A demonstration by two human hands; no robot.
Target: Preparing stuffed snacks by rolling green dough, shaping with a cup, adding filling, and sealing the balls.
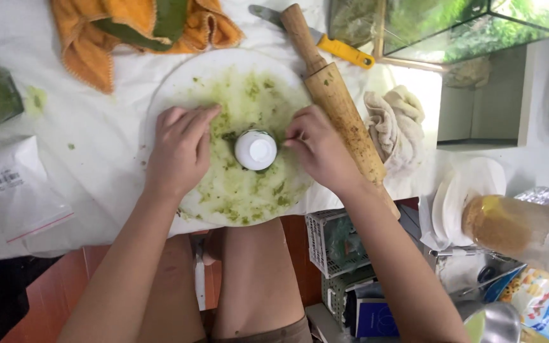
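A round white board [179,79] smeared with green paste lies on the white-covered table. At its middle stands a small white cup-shaped object [255,150], upside down on the green paste. My left hand [179,149] rests flat on the board just left of the cup, fingers together and pointing right. My right hand [316,146] is right of the cup, fingers pinched together on something thin at the cup's edge; what it is cannot be made out.
A wooden rolling pin [338,105] lies diagonally right of the board. Behind it lies a yellow-handled knife [341,49]. An orange and green cloth [141,28] is at the back. A beige rag [395,124], a plastic bag [17,184] and a powder-filled bottle [516,228] lie around.
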